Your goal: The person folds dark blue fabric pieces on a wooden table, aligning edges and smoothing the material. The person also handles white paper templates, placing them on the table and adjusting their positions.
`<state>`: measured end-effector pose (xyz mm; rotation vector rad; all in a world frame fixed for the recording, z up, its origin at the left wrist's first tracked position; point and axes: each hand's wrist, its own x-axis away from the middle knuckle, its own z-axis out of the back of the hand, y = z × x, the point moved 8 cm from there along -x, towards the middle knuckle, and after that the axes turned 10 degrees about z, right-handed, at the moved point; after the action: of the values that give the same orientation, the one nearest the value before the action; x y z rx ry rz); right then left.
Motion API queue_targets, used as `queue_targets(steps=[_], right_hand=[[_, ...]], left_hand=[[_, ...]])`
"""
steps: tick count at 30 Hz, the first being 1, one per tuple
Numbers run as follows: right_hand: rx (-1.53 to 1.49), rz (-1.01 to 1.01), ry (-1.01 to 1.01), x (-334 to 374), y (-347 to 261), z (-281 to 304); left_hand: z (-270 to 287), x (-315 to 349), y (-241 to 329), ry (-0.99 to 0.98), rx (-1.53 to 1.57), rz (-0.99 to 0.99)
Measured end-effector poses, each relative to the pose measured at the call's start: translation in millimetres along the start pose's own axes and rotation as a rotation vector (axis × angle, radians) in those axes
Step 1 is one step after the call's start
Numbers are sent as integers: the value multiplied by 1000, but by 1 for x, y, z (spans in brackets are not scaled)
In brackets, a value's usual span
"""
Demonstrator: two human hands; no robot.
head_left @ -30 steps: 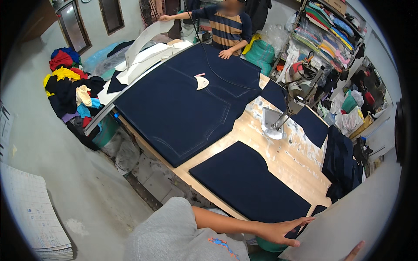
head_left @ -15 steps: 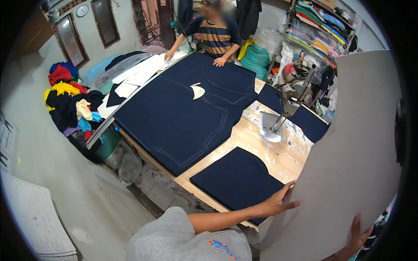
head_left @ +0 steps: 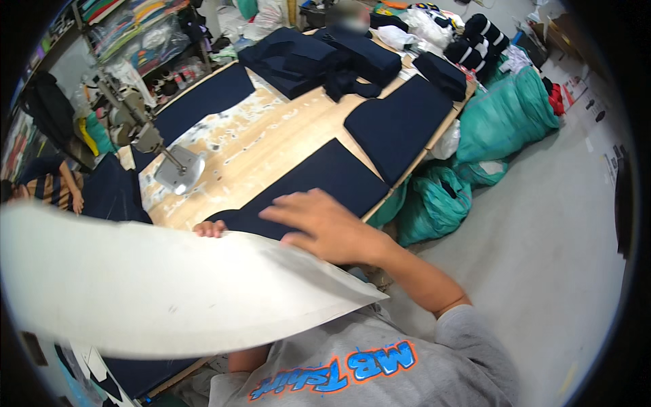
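The left hand (head_left: 209,229) is curling its fingers over the far edge of a large, curved, off-white stiff sheet (head_left: 156,285), clamping on that edge; its palm is hiding behind the sheet. The right hand (head_left: 325,227) is spreading its fingers well apart from the left one, palm down, above the sheet's edge near its pointed right end. From here I cannot tell whether its thumb is touching the sheet. The sheet is bowing across the person's front and reaching out to the left, its left end blurring.

Just beyond the hands, a flat, dark navy cloth stack (head_left: 319,180) is lying along the near side of a pale wooden table (head_left: 234,156) with white patches. A second navy stack with a curved edge (head_left: 403,129) is sitting beside it to the right. To the left, an upright cutting machine with a silvery base plate (head_left: 180,169) is standing on the bare wood, and a long navy piece (head_left: 210,98) is lying along the far edge. Heaped navy bundles (head_left: 298,61) are filling the table's far end.

At the left, a co-worker in a striped top (head_left: 54,186) is standing by more navy cloth. Bulging green sacks (head_left: 508,122) are resting right of the table, and shelves of folded coloured cloth (head_left: 135,41) are rising behind.
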<state>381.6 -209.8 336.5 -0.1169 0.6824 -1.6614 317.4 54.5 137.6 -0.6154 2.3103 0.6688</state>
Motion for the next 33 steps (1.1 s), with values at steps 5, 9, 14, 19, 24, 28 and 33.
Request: queue_targets(steps=[5,9,14,19,24,28,33], right_hand=[[-132,-1069,-127,199,188,-73],[-840,-1314,-97,257,181,-126],[-1214,-1017,319,253,170,-147],[-1766,-641,501,202,164,-84],[-1684,-613,368,186,191,-7],[-1292,-640,291,158,239,2],[-1078,-718,283,177,365,-36]], left_hand=[[22,-9,33,-165,32,-23],[9,-13,26,-151,36,-118],[15,2,8,-91,40,-206],[16,9,-2,-143,-25,-219],[-2,-16,-21,-115,-227,-116],[-28,-45,-34,-104,-287,-181],[-11,99,-43,781,-100,-305]])
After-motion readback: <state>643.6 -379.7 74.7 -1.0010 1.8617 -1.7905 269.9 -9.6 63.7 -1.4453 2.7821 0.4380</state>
